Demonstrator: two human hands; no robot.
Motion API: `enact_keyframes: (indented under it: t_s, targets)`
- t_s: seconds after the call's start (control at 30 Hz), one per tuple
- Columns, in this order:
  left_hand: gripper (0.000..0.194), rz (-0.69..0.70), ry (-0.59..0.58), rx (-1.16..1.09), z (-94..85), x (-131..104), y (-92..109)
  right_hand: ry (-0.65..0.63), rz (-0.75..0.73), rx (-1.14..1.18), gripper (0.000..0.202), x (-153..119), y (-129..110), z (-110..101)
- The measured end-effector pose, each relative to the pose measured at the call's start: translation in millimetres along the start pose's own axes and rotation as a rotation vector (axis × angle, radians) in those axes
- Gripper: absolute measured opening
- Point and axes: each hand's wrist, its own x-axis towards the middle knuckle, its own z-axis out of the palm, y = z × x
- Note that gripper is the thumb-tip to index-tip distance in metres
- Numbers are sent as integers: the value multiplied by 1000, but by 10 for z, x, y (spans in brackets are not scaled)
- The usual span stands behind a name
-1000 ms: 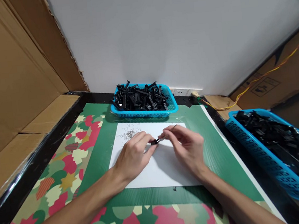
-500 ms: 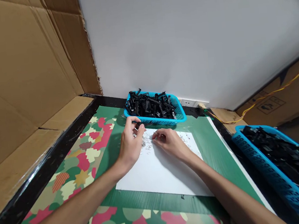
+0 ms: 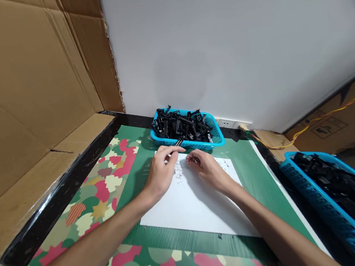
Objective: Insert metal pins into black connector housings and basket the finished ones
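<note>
1. I see a person's left hand point(image 3: 161, 175) above the top edge of a white sheet point(image 3: 179, 213), fingers stretched toward a blue basket point(image 3: 198, 146). A black piece with pale metallic prongs point(image 3: 179, 141) lies at the basket's near rim, beside the fingertips; I cannot tell whether they grip it.
2. The right hand point(image 3: 208, 170) is curled over the sheet, fingertips drawn together (whatever is between them, if anything, is too small for me to make out).
3. I judge this as fine fingertip handling; the next move calls for a light, exact pinch.
4. Thin, wiry metal bits point(image 3: 178, 173) lie loosely scattered on the sheet between the hands. Glossy, narrow black parts point(image 3: 184, 123) heap up in the basket.
</note>
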Motion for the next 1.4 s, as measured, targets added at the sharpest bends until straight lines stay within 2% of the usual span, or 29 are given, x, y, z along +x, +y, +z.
enact_keyframes:
  t_s: [0.13,0.47,1.17,1.27,1.4]
  targets:
    - [27,10,-73,46,24,-1,-48,-4,-9,5,10,-8,-2,-54]
    - [26,6,-55,27,4,17,-74,-55,-37,16,7,81,-19,50]
    - [24,-2,-65,82,-23,37,-56,-111,-29,98,9,65,-58,-89]
    - [20,-13,-123,104,-17,12,-34,-112,23,243,16,12,-64,-199]
    - [22,-15,-264,57,38,-63,1,-99,71,466,28,-100,-119,-339]
